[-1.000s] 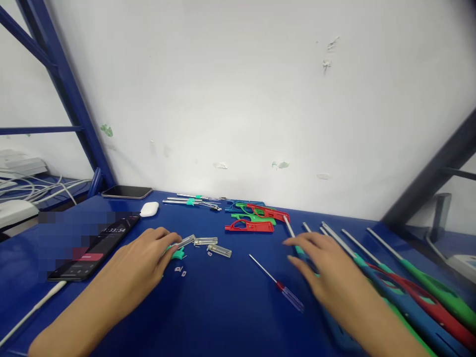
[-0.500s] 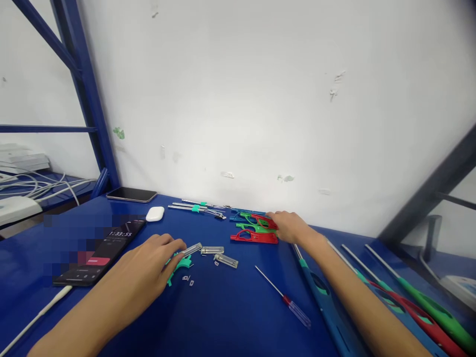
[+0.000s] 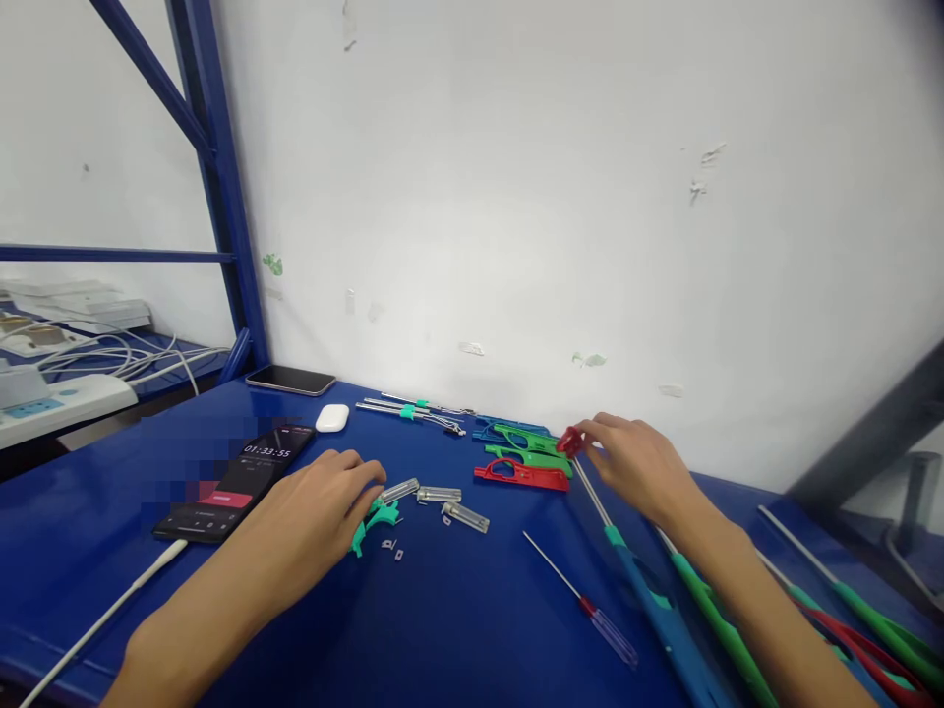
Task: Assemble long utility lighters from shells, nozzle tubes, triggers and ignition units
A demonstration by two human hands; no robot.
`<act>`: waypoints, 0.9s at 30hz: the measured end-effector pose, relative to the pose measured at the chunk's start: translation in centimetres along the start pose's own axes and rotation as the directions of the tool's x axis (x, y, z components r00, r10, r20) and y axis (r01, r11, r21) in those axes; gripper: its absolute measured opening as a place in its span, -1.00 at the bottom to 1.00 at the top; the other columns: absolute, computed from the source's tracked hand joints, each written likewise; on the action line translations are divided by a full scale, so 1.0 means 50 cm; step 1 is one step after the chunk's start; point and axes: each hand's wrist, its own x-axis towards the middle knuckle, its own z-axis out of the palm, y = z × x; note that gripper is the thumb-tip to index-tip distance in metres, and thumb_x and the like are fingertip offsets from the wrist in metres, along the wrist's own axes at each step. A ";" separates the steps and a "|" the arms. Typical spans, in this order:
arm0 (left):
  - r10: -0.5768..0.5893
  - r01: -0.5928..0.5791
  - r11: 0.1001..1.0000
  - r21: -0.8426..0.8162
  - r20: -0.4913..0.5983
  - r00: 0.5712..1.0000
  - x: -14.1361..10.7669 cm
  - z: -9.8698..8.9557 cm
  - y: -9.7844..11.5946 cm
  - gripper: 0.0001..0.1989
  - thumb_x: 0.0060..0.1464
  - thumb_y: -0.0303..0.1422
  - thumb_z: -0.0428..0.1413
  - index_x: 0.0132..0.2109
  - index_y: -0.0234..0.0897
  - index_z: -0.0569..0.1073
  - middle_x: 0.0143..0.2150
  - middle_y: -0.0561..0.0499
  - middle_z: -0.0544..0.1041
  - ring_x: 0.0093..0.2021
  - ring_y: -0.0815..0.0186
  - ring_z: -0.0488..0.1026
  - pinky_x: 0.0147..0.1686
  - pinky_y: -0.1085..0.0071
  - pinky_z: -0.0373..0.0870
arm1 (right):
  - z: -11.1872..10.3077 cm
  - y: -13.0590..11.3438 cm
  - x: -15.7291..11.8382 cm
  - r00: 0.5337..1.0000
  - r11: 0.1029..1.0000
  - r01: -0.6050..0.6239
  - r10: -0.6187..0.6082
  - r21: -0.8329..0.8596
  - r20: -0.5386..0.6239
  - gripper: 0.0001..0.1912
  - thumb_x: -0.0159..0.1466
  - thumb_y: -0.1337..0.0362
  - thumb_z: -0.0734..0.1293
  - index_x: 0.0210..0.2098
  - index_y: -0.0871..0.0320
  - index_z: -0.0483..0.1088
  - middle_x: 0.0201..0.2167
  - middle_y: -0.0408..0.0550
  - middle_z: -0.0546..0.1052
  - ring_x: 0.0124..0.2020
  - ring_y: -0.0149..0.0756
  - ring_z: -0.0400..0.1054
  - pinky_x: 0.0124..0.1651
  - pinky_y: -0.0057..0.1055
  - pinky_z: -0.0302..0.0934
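Observation:
My right hand (image 3: 634, 462) is closed on a red plastic lighter handle half (image 3: 569, 442), seen nearly end-on. It is raised at the right end of a stack of handle halves, among them a green one (image 3: 535, 459) and a red one (image 3: 522, 475). My left hand (image 3: 324, 506) has its fingers curled, thumb and forefinger at the near end of a clear lighter fuel tank (image 3: 400, 491). Two more tanks, one of them this clear one (image 3: 466, 517), lie to its right. Teal plastic triggers (image 3: 384, 513) sit beneath and beside the left fingertips.
A screwdriver (image 3: 601, 627) lies in front. Long-necked lighters, such as a blue one (image 3: 668, 629), line the right side. Metal rods with wires (image 3: 409, 412) rest near the wall. Left are a lit phone (image 3: 243, 482), a white case (image 3: 332, 418) and a dark phone (image 3: 290, 381).
My right hand has lifted the red handle half off the stack and drawn it right. My left hand has stayed by the tank. The view has shifted left.

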 end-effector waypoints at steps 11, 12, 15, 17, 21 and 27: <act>0.044 -0.044 0.999 0.016 0.002 0.999 0.008 0.027 0.018 -0.54 0.47 -0.15 -0.17 0.01 -0.09 0.63 -0.04 -0.06 0.62 -0.05 0.07 0.57 -0.09 0.18 0.47 | 0.001 -0.004 -0.054 0.961 0.963 -0.136 0.186 0.233 -0.203 -0.79 0.49 0.16 0.39 -0.01 0.17 0.51 -0.11 -0.08 0.59 -0.24 -0.33 0.51 -0.14 -0.27 0.47; 0.045 -0.045 0.999 0.016 0.004 0.999 0.008 0.028 0.018 -0.54 0.47 -0.15 -0.17 0.01 -0.08 0.62 -0.03 -0.06 0.62 -0.04 0.07 0.57 -0.09 0.18 0.46 | 0.003 0.002 -0.057 0.954 0.952 -0.158 0.215 0.262 -0.209 -0.79 0.49 0.17 0.39 -0.01 0.17 0.51 -0.10 -0.07 0.60 -0.24 -0.32 0.51 -0.14 -0.26 0.47; 0.044 -0.045 0.999 0.017 0.013 0.999 0.008 0.026 0.019 -0.52 0.47 -0.11 -0.19 0.02 -0.06 0.62 -0.02 -0.05 0.62 -0.01 0.05 0.56 -0.07 0.15 0.46 | -0.005 0.005 -0.076 0.943 0.915 -0.162 0.254 0.371 -0.216 -0.81 0.52 0.19 0.30 -0.02 0.13 0.52 -0.14 -0.05 0.66 -0.22 -0.25 0.57 -0.12 -0.27 0.43; 0.048 -0.048 0.999 0.016 0.024 0.999 0.008 0.022 0.020 -0.52 0.47 -0.11 -0.19 0.02 -0.06 0.62 -0.01 -0.05 0.62 0.00 0.04 0.56 -0.05 0.13 0.46 | -0.014 -0.009 -0.093 0.958 0.890 -0.104 0.209 0.444 -0.194 -0.72 0.56 0.13 0.20 -0.07 0.08 0.51 -0.22 -0.08 0.68 -0.22 -0.22 0.60 -0.14 -0.33 0.40; 0.061 -0.062 0.998 0.023 0.046 0.997 0.007 0.019 0.022 -0.52 0.48 -0.13 -0.20 0.04 -0.09 0.61 0.00 -0.07 0.62 0.00 0.05 0.57 -0.06 0.13 0.48 | -0.011 -0.054 -0.119 0.992 0.870 -0.003 0.065 0.494 -0.108 -0.61 0.59 0.05 0.08 -0.10 0.04 0.48 -0.41 -0.17 0.66 -0.47 -0.25 0.54 -0.39 -0.39 0.26; 0.092 -0.096 0.990 0.100 0.050 0.995 0.000 0.018 0.023 -0.54 0.52 -0.17 -0.21 0.07 -0.07 0.60 0.01 -0.07 0.61 -0.01 0.09 0.57 -0.09 0.17 0.50 | 0.046 -0.039 -0.150 0.993 0.928 -0.053 0.089 0.370 -0.082 -0.64 0.52 0.13 0.08 -0.12 0.10 0.46 -0.53 -0.06 0.59 -0.51 -0.07 0.51 -0.44 -0.32 -0.01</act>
